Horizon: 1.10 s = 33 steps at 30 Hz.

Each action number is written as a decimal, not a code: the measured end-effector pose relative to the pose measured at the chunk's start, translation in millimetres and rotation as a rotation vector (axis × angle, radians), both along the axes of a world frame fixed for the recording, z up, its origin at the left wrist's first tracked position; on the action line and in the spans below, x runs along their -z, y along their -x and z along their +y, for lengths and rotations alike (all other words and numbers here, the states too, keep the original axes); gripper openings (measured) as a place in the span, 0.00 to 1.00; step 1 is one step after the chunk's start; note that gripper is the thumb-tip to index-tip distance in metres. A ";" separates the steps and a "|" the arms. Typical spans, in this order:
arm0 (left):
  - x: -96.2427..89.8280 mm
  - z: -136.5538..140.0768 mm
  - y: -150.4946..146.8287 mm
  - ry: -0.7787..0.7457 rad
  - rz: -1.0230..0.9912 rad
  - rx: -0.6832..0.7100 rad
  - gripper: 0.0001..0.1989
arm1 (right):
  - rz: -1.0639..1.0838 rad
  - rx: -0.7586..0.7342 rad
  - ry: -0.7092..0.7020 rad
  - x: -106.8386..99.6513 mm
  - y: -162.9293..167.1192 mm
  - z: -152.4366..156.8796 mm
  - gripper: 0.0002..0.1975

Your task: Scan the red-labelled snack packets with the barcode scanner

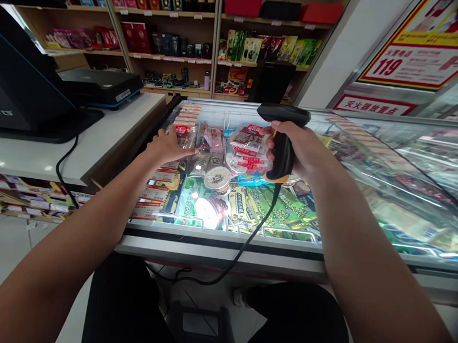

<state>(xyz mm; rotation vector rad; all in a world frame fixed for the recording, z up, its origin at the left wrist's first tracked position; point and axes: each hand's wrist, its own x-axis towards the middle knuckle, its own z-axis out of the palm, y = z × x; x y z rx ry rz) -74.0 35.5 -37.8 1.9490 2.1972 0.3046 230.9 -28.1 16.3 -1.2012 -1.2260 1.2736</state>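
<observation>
Black plastic barcode scanner (283,153) gripped in a person's right hand (303,145), left hand (162,148) spread open, just beside red-and-clear plastic packet (185,133)

"How many grips?"
"Two: left grip (164,148) at nine o'clock, right grip (306,148) at two."
"Scanners?"
"One scanner (283,151), at two, with one cord (257,232)."
"Tubs?"
"At least three tubs (217,178), around the dial's centre."
"Packs?"
"At least two red-labelled packs (248,138), one at one o'clock, one at ten. The others overlap too much to count."
"Freezers?"
"I see one freezer (162,247)."
"And around nine and ten?"
"One bench (117,136), one scale (96,85), one terminal (9,85)."
"Eleven?"
"One purple bottle (207,81)."
"Between twelve and one?"
"Three flat boxes (243,4)."
"Signs?"
"Two signs (425,46), both at two."
"Six?"
"One stool (200,322)."
</observation>
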 end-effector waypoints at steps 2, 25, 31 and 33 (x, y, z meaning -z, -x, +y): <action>1.6 1.5 -0.3 0.023 0.071 0.008 0.63 | -0.001 0.009 -0.004 0.8 0.7 -0.4 0.14; 18.3 -25.7 -60.1 -0.091 -0.669 0.562 0.33 | -0.326 0.173 0.029 20.2 -14.4 27.3 0.13; 29.2 -29.9 -82.8 -0.167 -0.958 0.515 0.23 | -0.219 0.239 0.032 21.5 -9.9 26.3 0.12; 26.5 -30.5 -80.4 -0.286 -0.969 0.491 0.20 | -0.136 0.181 0.007 21.5 -8.8 25.0 0.13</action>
